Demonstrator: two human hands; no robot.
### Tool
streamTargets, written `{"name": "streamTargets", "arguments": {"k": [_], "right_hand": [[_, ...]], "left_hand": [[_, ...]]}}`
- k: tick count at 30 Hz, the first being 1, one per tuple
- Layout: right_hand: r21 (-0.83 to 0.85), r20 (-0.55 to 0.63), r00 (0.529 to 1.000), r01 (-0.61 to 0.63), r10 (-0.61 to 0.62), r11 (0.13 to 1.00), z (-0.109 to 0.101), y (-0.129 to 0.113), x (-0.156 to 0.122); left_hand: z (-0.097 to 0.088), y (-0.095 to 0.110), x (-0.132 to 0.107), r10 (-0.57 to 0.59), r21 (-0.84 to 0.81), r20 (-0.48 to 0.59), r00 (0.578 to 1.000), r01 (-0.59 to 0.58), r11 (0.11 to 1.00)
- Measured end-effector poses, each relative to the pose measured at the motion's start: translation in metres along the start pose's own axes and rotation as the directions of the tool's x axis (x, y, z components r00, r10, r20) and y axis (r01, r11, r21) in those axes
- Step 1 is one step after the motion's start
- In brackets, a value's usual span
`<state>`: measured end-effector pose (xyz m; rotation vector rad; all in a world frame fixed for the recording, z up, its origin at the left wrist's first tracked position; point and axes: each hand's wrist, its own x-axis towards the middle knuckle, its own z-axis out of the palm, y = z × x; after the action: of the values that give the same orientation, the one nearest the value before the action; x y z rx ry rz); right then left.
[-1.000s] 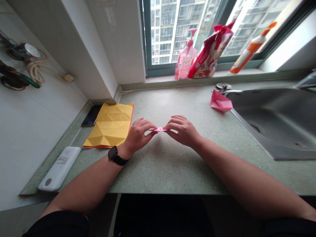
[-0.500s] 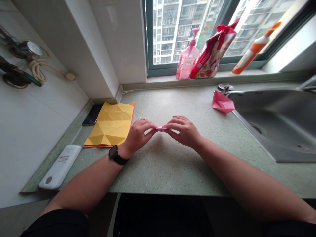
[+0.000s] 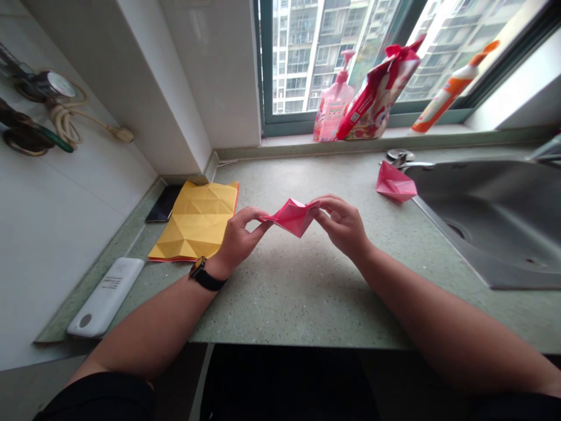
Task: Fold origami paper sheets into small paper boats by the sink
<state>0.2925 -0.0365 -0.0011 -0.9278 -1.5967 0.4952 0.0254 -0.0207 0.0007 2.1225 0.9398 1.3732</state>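
Observation:
A folded pink origami paper boat (image 3: 294, 217) is held above the counter, its side turned toward me. My left hand (image 3: 241, 237) pinches its left tip between thumb and fingers, and a black watch sits on that wrist. At the opposite tip, my right hand (image 3: 344, 225) grips the boat between thumb and fingers. Another pink origami boat (image 3: 395, 182) rests on the counter beside the sink. Creased yellow paper (image 3: 197, 216) lies left of my left hand, with orange-red edges showing beneath it.
The steel sink (image 3: 495, 234) is set into the counter (image 3: 280, 292) on the right. Near the left wall lie a dark phone (image 3: 163, 204) and a white power bank (image 3: 106, 297). A pink pump bottle (image 3: 333, 108), a red bag (image 3: 379, 93) and an orange-white bottle (image 3: 453, 88) stand on the windowsill.
The pink paper between my hands has tilted and opened out, so its folded side now shows. My right hand has moved slightly right and up; the left has shifted slightly left.

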Motion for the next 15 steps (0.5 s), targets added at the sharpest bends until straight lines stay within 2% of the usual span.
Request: {"name": "streamTargets", "arguments": {"k": [8,11,15], "right_hand": [[0.233,-0.125,0.968,-0.183,0.216,0.955,-0.003,0.023,0.005],[0.281,-0.138,0.959,-0.201,0.246,0.939,-0.007,0.032,0.007],[0.260,-0.088,0.967,-0.210,0.239,0.943,-0.010,0.037,0.008]], "left_hand": [[0.000,-0.004,0.000,-0.028,0.049,-0.025,0.999,0.029,0.998],[0.000,-0.006,0.001,-0.030,0.065,-0.027,0.999,0.031,0.997],[0.001,-0.010,0.001,-0.032,0.085,-0.021,0.999,0.034,0.996]]}}
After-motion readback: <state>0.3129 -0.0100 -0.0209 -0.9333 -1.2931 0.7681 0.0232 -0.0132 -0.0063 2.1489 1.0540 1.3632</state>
